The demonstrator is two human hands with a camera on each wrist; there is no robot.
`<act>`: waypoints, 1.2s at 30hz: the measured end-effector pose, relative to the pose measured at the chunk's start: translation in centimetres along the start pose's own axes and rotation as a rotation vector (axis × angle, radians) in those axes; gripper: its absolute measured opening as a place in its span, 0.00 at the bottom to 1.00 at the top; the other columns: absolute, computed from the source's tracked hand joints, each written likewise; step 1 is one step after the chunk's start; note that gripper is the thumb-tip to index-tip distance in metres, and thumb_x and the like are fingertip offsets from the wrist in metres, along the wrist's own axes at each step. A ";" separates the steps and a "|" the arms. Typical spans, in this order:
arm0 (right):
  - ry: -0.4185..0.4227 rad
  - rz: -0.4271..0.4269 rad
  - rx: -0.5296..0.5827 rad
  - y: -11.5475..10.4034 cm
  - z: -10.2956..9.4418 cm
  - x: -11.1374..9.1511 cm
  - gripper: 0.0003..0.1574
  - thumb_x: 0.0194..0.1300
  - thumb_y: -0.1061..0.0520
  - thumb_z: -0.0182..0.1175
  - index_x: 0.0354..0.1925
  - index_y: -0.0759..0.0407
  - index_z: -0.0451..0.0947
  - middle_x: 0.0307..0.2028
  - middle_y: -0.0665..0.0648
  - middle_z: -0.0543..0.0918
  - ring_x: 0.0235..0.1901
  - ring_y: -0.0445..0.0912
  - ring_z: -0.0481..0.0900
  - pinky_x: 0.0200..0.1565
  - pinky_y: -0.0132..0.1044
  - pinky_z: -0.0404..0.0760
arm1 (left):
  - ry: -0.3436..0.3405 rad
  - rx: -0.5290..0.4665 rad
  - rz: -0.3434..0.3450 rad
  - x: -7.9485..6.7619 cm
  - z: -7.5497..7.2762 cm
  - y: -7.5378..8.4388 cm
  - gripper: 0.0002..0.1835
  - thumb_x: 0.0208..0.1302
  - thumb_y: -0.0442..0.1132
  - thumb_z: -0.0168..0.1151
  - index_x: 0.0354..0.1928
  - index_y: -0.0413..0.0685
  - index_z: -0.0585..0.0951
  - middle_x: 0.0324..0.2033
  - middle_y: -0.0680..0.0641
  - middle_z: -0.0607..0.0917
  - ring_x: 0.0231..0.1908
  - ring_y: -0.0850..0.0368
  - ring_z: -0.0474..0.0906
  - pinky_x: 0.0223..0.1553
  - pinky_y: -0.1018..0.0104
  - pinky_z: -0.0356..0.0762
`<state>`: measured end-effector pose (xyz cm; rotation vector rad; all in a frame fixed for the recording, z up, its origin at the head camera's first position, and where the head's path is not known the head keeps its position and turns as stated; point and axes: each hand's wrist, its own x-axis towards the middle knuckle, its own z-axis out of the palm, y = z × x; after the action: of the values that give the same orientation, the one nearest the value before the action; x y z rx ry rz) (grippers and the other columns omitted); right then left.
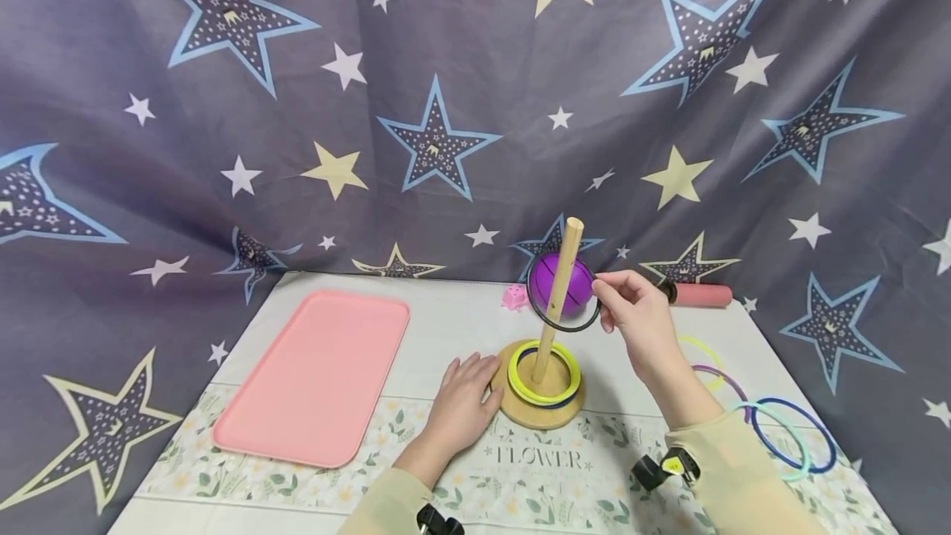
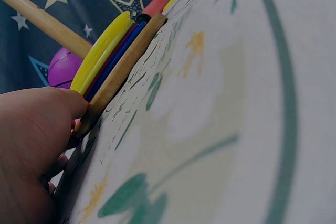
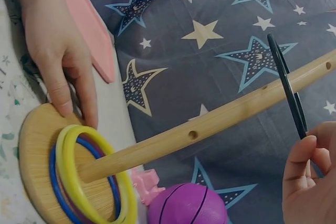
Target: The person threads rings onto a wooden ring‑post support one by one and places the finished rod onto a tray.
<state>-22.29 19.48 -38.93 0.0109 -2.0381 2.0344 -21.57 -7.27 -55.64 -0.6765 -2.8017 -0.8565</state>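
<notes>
A wooden post [image 1: 562, 279] stands upright on a round wooden base [image 1: 513, 409]. Around its foot lie stacked rings: a yellow ring [image 1: 572, 366] on top, a dark purplish one [image 3: 64, 192] and a blue ring [image 3: 54, 184] beneath. My right hand [image 1: 639, 316] pinches a black ring [image 1: 532, 304] between thumb and fingers. That ring appears to surround the post partway up, well above the stack. My left hand [image 1: 464, 407] lies with extended fingers against the base's left edge; in the left wrist view its fingertips are partly hidden.
Left stands a pink tray [image 1: 319, 378]. Behind the post are a purple ball [image 1: 546, 275] and a small pink object [image 1: 514, 297]. A pink cylinder [image 1: 703, 295] lies at the back right. Right are loose rings: navy [image 1: 830, 444], mint [image 1: 805, 452], purple [image 1: 731, 384] and yellow [image 1: 702, 343].
</notes>
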 end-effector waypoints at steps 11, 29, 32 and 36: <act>-0.001 0.064 -0.021 2.3 -0.3 -0.3 0.06 0.79 0.62 0.67 0.49 0.65 0.84 0.32 0.51 0.83 0.25 0.40 0.75 0.25 0.29 0.78 | 0.003 0.002 -0.005 0.3 -0.1 0.2 0.29 0.82 0.44 0.62 0.78 0.40 0.76 0.75 0.40 0.78 0.80 0.38 0.66 0.84 0.35 0.50; 0.014 0.105 -0.037 5.7 0.0 -1.2 0.11 0.77 0.67 0.66 0.52 0.75 0.82 0.28 0.51 0.82 0.22 0.39 0.75 0.23 0.28 0.77 | 0.013 0.031 0.011 0.4 0.1 0.1 0.29 0.82 0.45 0.63 0.78 0.41 0.76 0.75 0.42 0.79 0.79 0.39 0.67 0.83 0.35 0.52; 0.005 0.112 -0.054 6.3 0.1 -1.4 0.12 0.78 0.66 0.66 0.53 0.75 0.82 0.28 0.52 0.82 0.22 0.40 0.75 0.23 0.29 0.78 | 0.011 0.022 0.007 0.4 0.1 0.0 0.29 0.82 0.45 0.63 0.78 0.41 0.76 0.75 0.41 0.78 0.80 0.38 0.67 0.84 0.35 0.51; -0.016 0.126 -0.084 7.2 0.1 -1.7 0.12 0.78 0.65 0.66 0.53 0.74 0.82 0.28 0.53 0.81 0.22 0.41 0.75 0.24 0.29 0.78 | 0.009 0.017 0.003 0.3 0.0 0.0 0.29 0.82 0.45 0.63 0.78 0.41 0.76 0.76 0.41 0.78 0.80 0.38 0.66 0.84 0.35 0.50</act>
<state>-22.07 19.20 -46.28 -0.1207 -2.1836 2.0236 -21.85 -7.18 -55.61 -0.6720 -2.7962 -0.8329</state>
